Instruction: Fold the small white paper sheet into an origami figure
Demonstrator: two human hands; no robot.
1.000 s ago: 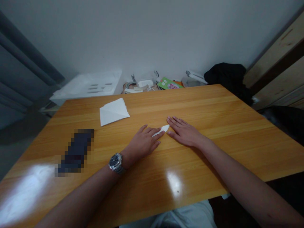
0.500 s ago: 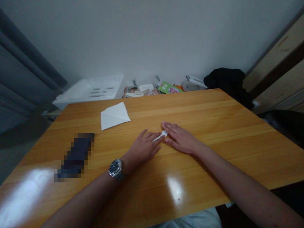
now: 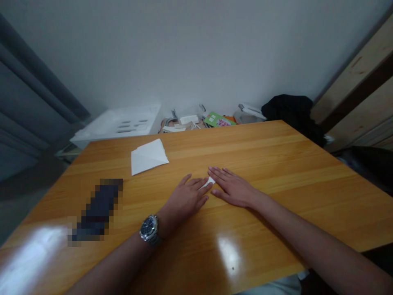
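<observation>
A small white piece of paper [image 3: 210, 181] lies on the wooden table, partly covered by fingers of both hands. My left hand [image 3: 188, 196], with a metal watch at the wrist, rests flat with its fingers spread, some of them over the paper's left part. From the right, my right hand [image 3: 230, 186] lies palm down, its fingertips at the paper's right end and its thumb a little apart. A larger folded white sheet [image 3: 149, 156] lies farther back to the left.
A dark blurred-out object [image 3: 98, 211] is on the table's left side. Beyond the back edge are a white plastic tray [image 3: 129, 123], a green booklet [image 3: 218, 120], a clear box and black cloth [image 3: 288, 110].
The whole scene has shifted slightly down in the view. My hands have drawn slightly closer together over the small paper, and less of it shows between the fingers.
</observation>
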